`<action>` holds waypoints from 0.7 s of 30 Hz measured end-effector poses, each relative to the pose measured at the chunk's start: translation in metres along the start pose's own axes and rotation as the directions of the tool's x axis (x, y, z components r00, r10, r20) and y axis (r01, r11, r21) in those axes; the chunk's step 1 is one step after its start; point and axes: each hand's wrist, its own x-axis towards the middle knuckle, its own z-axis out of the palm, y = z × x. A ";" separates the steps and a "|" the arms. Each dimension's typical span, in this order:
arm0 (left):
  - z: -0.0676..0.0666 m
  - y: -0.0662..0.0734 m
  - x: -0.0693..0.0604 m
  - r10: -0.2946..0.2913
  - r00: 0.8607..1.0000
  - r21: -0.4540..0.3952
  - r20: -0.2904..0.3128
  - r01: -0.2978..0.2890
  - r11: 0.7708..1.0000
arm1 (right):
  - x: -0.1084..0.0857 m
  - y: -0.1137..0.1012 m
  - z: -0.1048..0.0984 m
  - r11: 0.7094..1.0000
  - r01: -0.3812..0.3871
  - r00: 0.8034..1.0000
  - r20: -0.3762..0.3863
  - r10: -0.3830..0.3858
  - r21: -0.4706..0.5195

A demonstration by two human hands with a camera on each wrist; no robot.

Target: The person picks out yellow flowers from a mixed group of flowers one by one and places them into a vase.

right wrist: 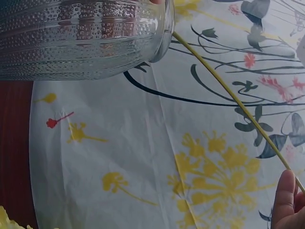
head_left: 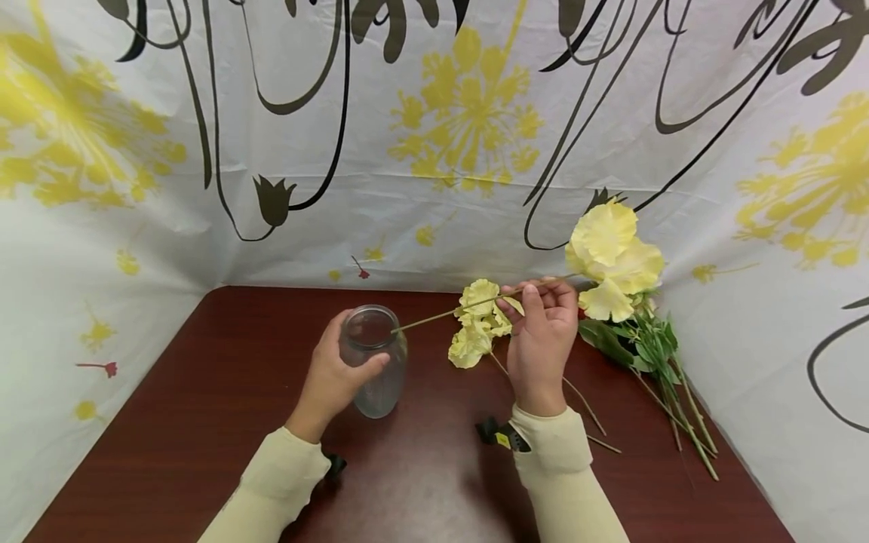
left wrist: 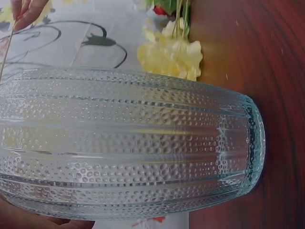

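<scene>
Dimpled glass vase (head_left: 377, 385); yellow flower (head_left: 614, 260), stem (head_left: 441, 317) at rim (right wrist: 167, 38).

Behind the glass vase (head_left: 380, 381), most fingers of my left hand (head_left: 337, 375) are lost to my head camera, while my right hand (head_left: 543, 335) and wrist cover parts of the lying yellow flowers' stems (head_left: 585, 405). My left wrist view crops the vase's mouth; my right crops its base and the held bloom (head_left: 614, 260).
</scene>
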 end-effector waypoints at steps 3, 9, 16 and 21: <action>-0.005 -0.001 -0.001 -0.004 1.000 -0.005 -0.004 0.004 1.000 | -0.002 0.005 0.004 1.000 0.006 1.000 0.000 -0.006 -0.002; -0.008 0.001 -0.002 -0.003 1.000 -0.013 -0.012 0.003 1.000 | -0.010 0.019 0.018 0.999 0.023 0.999 0.027 -0.022 -0.029; -0.007 0.001 -0.002 0.000 1.000 -0.015 -0.007 0.000 1.000 | -0.021 0.037 0.028 0.998 0.013 0.997 0.083 -0.008 -0.061; -0.007 0.001 -0.003 -0.003 1.000 -0.001 -0.012 0.003 1.000 | -0.029 0.048 0.030 0.998 -0.019 0.996 0.086 0.025 -0.064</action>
